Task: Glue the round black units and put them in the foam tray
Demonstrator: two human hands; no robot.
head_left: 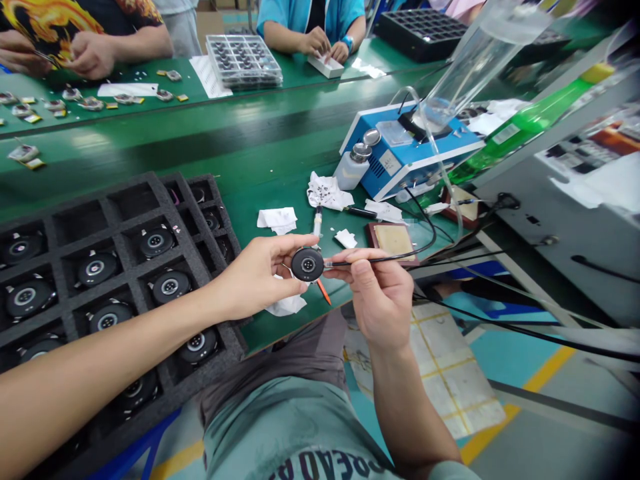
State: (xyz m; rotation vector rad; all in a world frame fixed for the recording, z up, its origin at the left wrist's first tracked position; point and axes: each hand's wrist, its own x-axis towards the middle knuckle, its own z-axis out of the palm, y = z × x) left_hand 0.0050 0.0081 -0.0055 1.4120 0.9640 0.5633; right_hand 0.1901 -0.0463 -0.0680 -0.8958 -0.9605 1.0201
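While the left hand gripped a round black disc-shaped device by its rim, thumb below and fingers above, the right hand pinched a thin black cable between thumb and fingertips. The device was held up above the near edge of a glossy green workbench, its face with a ring of small metal dots turned upward. The cable's pale tip pointed at the device's right rim; whether it touched could not be told.

A dark grey foam tray with square compartments reached over the workbench's near edge on the left, and similar black devices lay in many of its compartments. Just beyond the held device lay a crumpled white paper with dark specks, and a reddish-brown block with a tan pad sat close to the near edge, beyond the right hand. A white pump bottle with a metal top stood just beside a blue and white box-shaped machine toward the workbench's right end. At the far edge, a co-worker in a bright blue shirt had both hands at a small white box, near a clear plastic compartment tray.
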